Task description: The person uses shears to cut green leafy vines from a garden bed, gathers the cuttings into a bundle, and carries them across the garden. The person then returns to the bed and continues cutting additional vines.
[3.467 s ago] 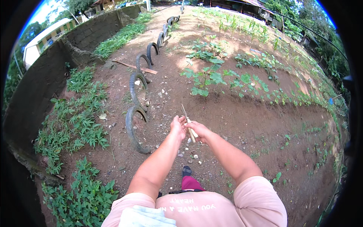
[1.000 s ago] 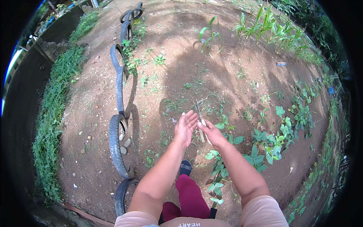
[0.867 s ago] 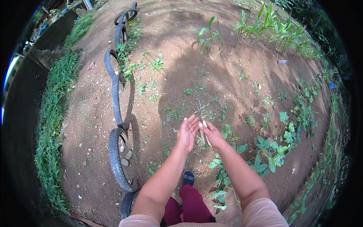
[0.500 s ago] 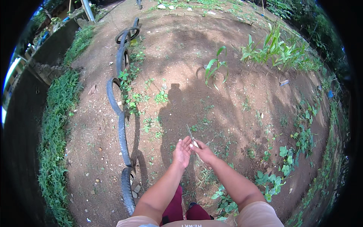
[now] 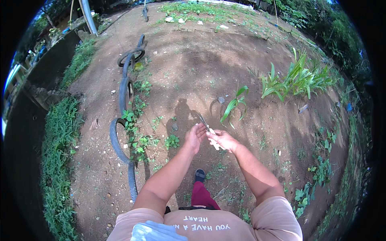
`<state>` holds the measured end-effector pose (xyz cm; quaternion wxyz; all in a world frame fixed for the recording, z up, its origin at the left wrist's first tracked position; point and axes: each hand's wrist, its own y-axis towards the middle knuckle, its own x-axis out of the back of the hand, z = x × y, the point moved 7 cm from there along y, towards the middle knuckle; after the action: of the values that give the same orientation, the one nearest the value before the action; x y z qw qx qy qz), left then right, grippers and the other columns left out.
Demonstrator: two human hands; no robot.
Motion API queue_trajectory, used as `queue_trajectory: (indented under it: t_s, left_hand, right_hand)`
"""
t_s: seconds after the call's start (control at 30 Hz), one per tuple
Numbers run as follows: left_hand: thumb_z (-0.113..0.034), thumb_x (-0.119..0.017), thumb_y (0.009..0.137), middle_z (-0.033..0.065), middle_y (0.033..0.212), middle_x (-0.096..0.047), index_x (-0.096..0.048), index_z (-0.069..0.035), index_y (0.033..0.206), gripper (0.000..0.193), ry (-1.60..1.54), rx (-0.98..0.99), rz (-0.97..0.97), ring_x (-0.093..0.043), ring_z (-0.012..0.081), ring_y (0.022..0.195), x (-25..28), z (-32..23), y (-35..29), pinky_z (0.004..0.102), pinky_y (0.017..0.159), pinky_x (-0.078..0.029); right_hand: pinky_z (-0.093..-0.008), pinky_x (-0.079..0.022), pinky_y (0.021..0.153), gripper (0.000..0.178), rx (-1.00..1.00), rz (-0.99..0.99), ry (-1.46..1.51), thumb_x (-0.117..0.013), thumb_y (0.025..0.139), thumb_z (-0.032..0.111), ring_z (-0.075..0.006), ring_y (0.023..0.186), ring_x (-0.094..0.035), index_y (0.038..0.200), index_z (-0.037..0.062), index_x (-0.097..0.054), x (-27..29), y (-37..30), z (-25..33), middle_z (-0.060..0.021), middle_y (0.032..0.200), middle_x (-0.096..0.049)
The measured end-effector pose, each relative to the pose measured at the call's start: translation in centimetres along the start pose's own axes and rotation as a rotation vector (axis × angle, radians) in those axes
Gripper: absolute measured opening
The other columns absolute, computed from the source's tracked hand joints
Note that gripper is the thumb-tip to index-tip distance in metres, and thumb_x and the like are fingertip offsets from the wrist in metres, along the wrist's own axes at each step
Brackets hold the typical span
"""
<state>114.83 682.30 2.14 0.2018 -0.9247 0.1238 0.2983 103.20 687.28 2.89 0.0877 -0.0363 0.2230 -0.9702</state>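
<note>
My right hand point(image 5: 225, 140) is closed around scissors with pale cream handles point(image 5: 216, 146). Their narrow metal blades point(image 5: 202, 119) point forward and to the left. Just left of the scissors is my left hand point(image 5: 195, 137), palm turned up and inward, fingers stretched out. It sits beside the scissors; whether its fingertips touch them I cannot tell. Both arms reach forward at about waist height over brown soil. Part of the scissors' grip is hidden by my right fingers.
A row of half-buried tires point(image 5: 117, 139) runs along the left. A young corn-like plant point(image 5: 231, 107) stands ahead to the right, near a leafy clump point(image 5: 297, 78). Grass point(image 5: 60, 160) lines a low wall at far left. Vines point(image 5: 321, 172) creep at right. My shoe point(image 5: 200, 175) is on the soil.
I have stepped forward; the tires and plants sit lower and nearer in view. My hands are higher in the picture, and the scissors' cream handles show more. My left hand remains open.
</note>
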Motion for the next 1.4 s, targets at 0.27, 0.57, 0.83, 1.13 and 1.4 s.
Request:
queue_trajectory:
  t_s: [0.27,0.57,0.83,1.13,1.4]
  left_hand:
    - [-0.024,-0.037,0.094,0.016,0.117,-0.052,-0.045,0.002,0.123,0.04,-0.02,-0.133,-0.121,-0.051,0.0253,0.108,0.1,-12.5,21.9,0.0377,0.093,-0.042]
    - [-0.018,-0.04,0.092,0.0108,0.107,-0.057,-0.051,-0.004,0.113,0.027,-0.057,-0.244,-0.128,-0.057,0.0214,0.095,2.0,-26.5,47.1,0.037,0.081,-0.048]
    - [-0.013,-0.045,0.089,0.0082,0.1,-0.06,-0.055,-0.006,0.105,0.02,0.084,-0.175,-0.082,-0.06,0.0178,0.084,-0.6,-36.7,67.8,0.0321,0.072,-0.05]
    - [-0.015,-0.039,0.093,0.0145,0.101,-0.06,-0.05,0.0,0.11,0.025,0.15,-0.195,-0.113,-0.061,0.0227,0.084,2.0,-49.3,94.4,0.0347,0.073,-0.051]
    - [-0.013,-0.039,0.091,0.0169,0.097,-0.058,-0.047,0.004,0.111,0.028,-0.058,-0.264,-0.303,-0.06,0.0256,0.084,8.5,-62.4,111.8,0.0339,0.074,-0.052]
  right_hand:
    - [-0.029,-0.043,0.082,0.06,0.133,0.039,-0.304,-0.06,0.083,0.05,-0.0151,0.092,-0.055,0.118,0.0021,-0.055,7.5,21.7,16.6,-0.0081,0.102,-0.061]
    - [-0.0263,-0.039,0.059,0.059,0.139,-0.005,-0.494,-0.06,0.078,0.058,-0.0109,0.066,-0.05,0.1,0.0036,-0.064,14.1,47.4,30.6,-0.0029,0.075,-0.06]
    - [-0.0257,-0.04,0.057,0.054,0.123,-0.028,-0.372,-0.062,0.079,0.054,-0.0092,0.059,-0.05,0.099,0.0047,-0.063,22.5,64.2,41.6,-0.003,0.073,-0.062]
    - [-0.0249,-0.042,0.06,0.056,0.101,0.18,-0.496,-0.064,0.078,0.053,-0.0103,0.07,-0.054,0.107,0.0054,-0.061,30.5,91.6,53.9,-0.0047,0.081,-0.062]
    - [-0.0316,-0.044,0.077,0.057,0.172,0.272,-0.609,-0.06,0.081,0.053,-0.0156,0.083,-0.057,0.115,0.0062,-0.06,29.0,114.9,64.9,-0.0077,0.092,-0.063]
